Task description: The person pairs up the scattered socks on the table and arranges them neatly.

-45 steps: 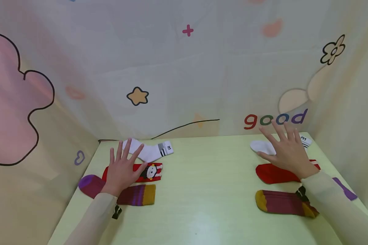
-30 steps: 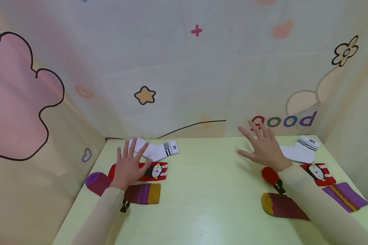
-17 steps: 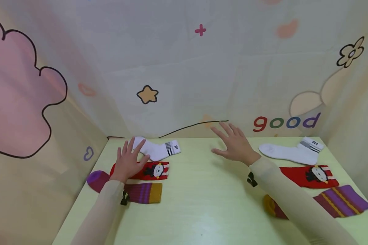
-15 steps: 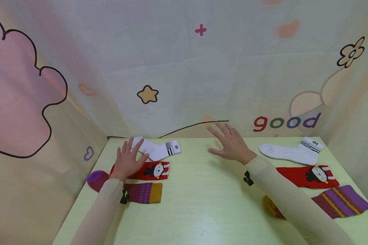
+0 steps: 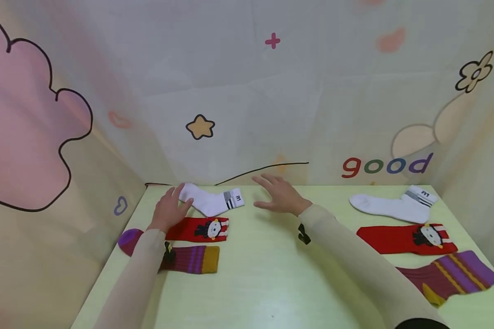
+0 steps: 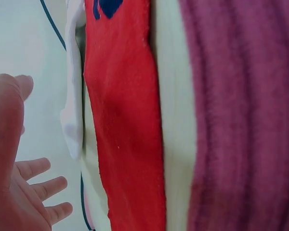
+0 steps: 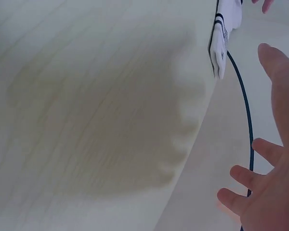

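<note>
Left hand (image 5: pixel 168 212), right hand (image 5: pixel 281 195): spread | left white sock (image 5: pixel 207 201): stripes (image 5: pixel 228 199) outside left-wrist view

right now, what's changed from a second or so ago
The right hand has swung left, from over the right-side white sock toward the left-side white sock. Nothing was taken hold of or let go. The left hand remains near the left-side white sock; all the socks lie as before.
</note>
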`<state>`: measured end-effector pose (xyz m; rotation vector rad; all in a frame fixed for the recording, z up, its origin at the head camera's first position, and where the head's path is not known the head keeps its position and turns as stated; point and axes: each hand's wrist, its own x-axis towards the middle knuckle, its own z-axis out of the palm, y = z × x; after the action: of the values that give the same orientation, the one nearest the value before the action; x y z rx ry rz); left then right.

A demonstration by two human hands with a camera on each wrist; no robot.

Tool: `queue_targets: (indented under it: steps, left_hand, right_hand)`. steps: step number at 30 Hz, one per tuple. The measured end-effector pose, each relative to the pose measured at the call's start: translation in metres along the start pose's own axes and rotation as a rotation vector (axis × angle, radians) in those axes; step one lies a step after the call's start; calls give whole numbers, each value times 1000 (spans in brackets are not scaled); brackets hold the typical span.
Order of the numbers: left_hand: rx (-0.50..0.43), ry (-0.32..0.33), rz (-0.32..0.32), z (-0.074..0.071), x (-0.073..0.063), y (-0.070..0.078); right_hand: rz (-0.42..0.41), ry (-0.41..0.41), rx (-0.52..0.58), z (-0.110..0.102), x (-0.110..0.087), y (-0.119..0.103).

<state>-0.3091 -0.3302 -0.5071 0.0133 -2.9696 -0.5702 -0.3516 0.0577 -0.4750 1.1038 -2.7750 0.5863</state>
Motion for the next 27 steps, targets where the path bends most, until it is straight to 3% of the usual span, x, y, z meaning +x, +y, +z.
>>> queue_targets:
  steps: [5, 14, 27]
  left_hand:
    - [-37, 2, -20, -1, 5, -7]
    - [-25, 26, -71, 3, 18, -1]
    - [-2, 10, -155, 1, 29, 0]
  right_hand:
    - [29, -64, 24, 14, 18, -9]
    - [82, -135, 38, 39, 44, -22]
    - [59, -82, -46, 56, 63, -33]
